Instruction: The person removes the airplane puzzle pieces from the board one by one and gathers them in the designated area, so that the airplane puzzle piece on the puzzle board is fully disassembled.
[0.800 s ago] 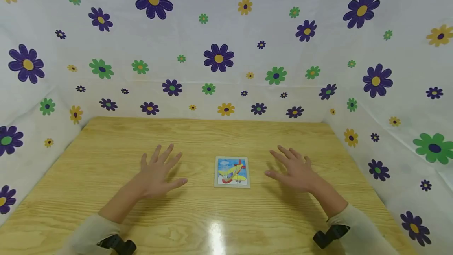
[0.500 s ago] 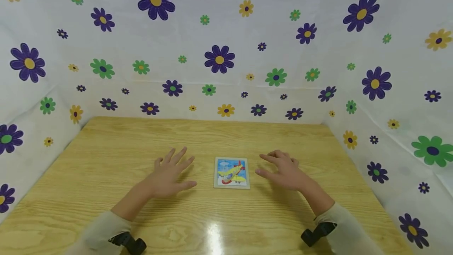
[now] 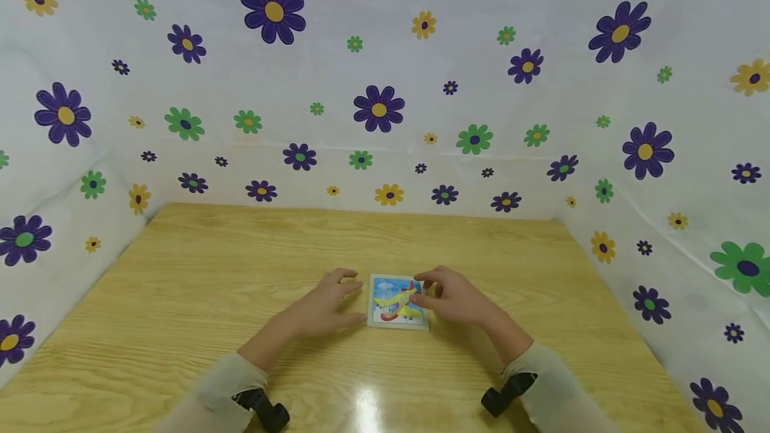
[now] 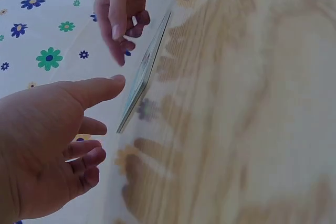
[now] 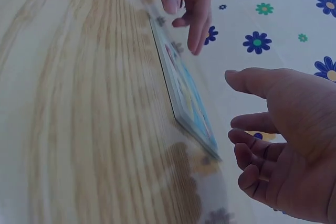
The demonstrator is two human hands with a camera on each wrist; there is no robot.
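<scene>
A small square picture puzzle [image 3: 391,294] in a pale frame, showing a yellow and red airplane on blue, lies flat on the table. Just left of it hovers my left hand [image 3: 321,309], its thumb near the frame's lower left corner. My right hand [image 3: 458,297] is over the right edge, thumb and index finger covering a bit of the picture. Both wrist views show a gap between the hands and the puzzle, with the fingers loosely bent and holding nothing. From the side the puzzle [image 5: 185,98] looks thin in the right wrist view.
The wooden table [image 3: 240,246] has a light glare near its front. A white cloth [image 3: 337,85] with purple, green and yellow flowers stands around its back and sides. A small black camera [image 3: 263,408] is strapped to each wrist.
Both hands have moved inward from either side toward the puzzle, and their spread fingers have bent a little. The puzzle has stayed in place on the table, while the head view has tilted slightly.
</scene>
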